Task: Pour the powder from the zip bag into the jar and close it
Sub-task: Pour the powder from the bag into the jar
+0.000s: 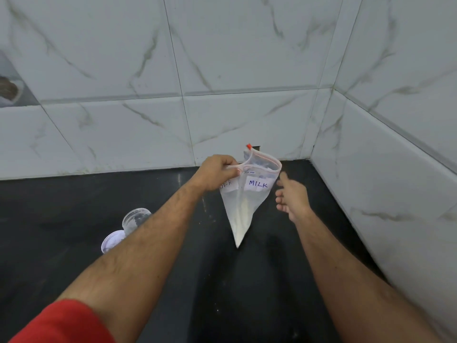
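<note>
bag [243,194] hangs in the air over the dark counter [272,280], pinched at its top edge by the left hand [217,173]; mouth up and gaping, red slider at the far end. long axis near vertical, powder [241,226] settled in the lowest corner. right hand [291,196] just beside the bag's right edge, fingers spread, holding nothing. jar [136,220] stands open on the counter, down and left of the bag, partly behind the left forearm; lid [112,241] touching or just beside it. judgement: bag must travel left and tip mouth-down over the jar; left hand is nearer.
</note>
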Demonstrator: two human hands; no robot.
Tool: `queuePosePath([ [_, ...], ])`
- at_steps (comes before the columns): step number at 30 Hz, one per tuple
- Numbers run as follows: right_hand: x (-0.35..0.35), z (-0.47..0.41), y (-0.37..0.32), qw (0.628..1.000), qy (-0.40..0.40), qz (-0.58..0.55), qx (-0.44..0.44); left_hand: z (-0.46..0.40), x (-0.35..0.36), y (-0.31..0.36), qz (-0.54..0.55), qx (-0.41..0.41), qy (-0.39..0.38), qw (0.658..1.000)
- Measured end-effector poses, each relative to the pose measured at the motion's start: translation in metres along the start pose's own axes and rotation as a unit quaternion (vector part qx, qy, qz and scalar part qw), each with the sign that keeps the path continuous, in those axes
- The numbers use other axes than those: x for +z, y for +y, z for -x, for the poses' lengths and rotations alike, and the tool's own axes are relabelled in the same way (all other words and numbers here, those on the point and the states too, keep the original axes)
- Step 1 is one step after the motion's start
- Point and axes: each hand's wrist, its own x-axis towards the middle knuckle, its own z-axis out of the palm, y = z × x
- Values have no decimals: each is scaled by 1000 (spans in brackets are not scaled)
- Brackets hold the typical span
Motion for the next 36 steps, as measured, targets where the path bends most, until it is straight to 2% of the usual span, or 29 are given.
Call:
queuePosePath([
  [3,-1,-8,28,998,-28,6,63,-11,-15,14,4,29,-11,1000],
  [8,21,-16,36,982,-128,-80,117,-15,-47,32,68,65,-11,995],
  [10,32,-16,27,967,-161,-148,130,-12,-59,36,107,74,4,992],
  [13,45,-22,11,924,-210,-298,120,-7,-74,33,163,69,32,984],
  [16,52,-24,-6,908,-189,-363,89,-1,-85,15,200,53,71,976],
  [18,56,-23,-17,915,-185,-355,58,5,-90,1,231,40,108,966],
  [22,63,-15,-44,925,-173,-338,8,10,-87,-21,353,-9,171,920],
  [25,66,-9,-64,929,-165,-331,-22,12,-81,-35,403,-35,199,893],
  [29,65,-9,-80,937,-179,-295,-55,13,-76,-43,450,-38,199,870],
  [33,58,-14,-89,941,-183,-282,-42,12,-69,-41,474,-39,191,859],
  [36,54,-16,-91,962,-149,-221,-53,11,-63,-40,479,-36,186,857],
])
